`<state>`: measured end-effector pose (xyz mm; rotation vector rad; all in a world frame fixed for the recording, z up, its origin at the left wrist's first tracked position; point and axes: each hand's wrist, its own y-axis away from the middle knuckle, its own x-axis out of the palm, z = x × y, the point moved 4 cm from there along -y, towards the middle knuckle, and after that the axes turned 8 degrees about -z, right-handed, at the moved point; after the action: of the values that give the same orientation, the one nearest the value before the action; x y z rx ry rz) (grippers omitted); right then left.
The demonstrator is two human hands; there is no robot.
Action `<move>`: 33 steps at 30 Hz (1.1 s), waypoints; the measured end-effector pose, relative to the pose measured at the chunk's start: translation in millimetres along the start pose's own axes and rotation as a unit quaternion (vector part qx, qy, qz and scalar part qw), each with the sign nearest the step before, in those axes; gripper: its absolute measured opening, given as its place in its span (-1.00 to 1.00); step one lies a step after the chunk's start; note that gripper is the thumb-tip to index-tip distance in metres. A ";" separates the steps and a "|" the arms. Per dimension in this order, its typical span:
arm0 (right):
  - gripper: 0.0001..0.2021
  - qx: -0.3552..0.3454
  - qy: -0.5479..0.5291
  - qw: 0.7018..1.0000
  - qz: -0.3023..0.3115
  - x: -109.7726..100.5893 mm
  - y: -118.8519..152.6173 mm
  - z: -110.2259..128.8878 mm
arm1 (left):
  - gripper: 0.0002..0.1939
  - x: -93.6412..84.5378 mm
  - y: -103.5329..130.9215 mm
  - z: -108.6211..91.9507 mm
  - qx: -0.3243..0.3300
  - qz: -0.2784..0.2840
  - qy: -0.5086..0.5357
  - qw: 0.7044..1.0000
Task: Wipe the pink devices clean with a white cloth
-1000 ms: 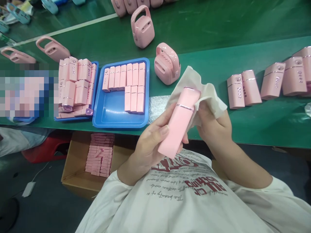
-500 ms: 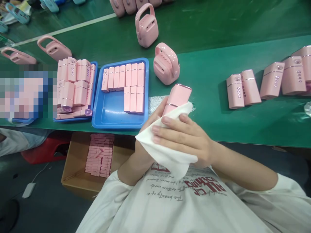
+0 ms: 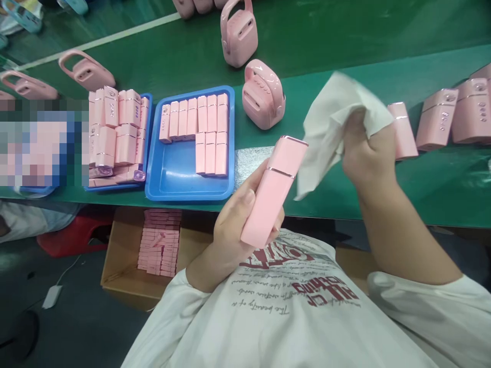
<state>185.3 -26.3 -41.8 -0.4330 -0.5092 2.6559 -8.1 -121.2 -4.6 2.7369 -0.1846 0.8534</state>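
Observation:
My left hand is wrapped round a pink rectangular device with a silver band, tilted up and to the right above the table's front edge. Off to the right, my right hand grips a white cloth, which hangs down on the left side of the fingers. The cloth is apart from the device. Behind the left hand lies a silvery sheet. A blue tray to the left holds several pink devices in rows.
Pink handled speakers stand behind. More pink devices stand at the right. Left of the tray, another blue tray is heaped with them. Below the table is a cardboard box of pink pieces, beside a red stool.
My right hand has lifted the cloth off the device and moved right and up, over the devices on the right. The device in my left hand is now uncovered.

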 end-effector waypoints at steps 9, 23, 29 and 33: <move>-0.74 0.219 -0.163 0.962 0.016 -13.6 9.2 -16.5 | -0.53 1.8 -2.8 1.8 -0.041 0.021 0.028 0.999; -0.67 -0.170 -0.175 0.956 0.164 2.6 55.5 72.9 | -0.69 -6.1 -14.6 20.8 -0.024 -0.026 0.022 0.999; -0.61 -0.194 -0.118 0.956 0.183 18.9 55.7 50.3 | -0.41 -17.1 -22.7 26.4 0.045 -0.031 -0.120 0.991; -0.58 -0.228 -0.121 0.944 0.204 20.2 56.9 40.8 | -0.21 -16.1 -25.5 24.9 0.115 -0.016 -0.307 0.945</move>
<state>134.2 -77.6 -33.4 -0.3726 -1.2466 2.9957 -2.7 -103.4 -39.1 3.1314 -0.1623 -0.0194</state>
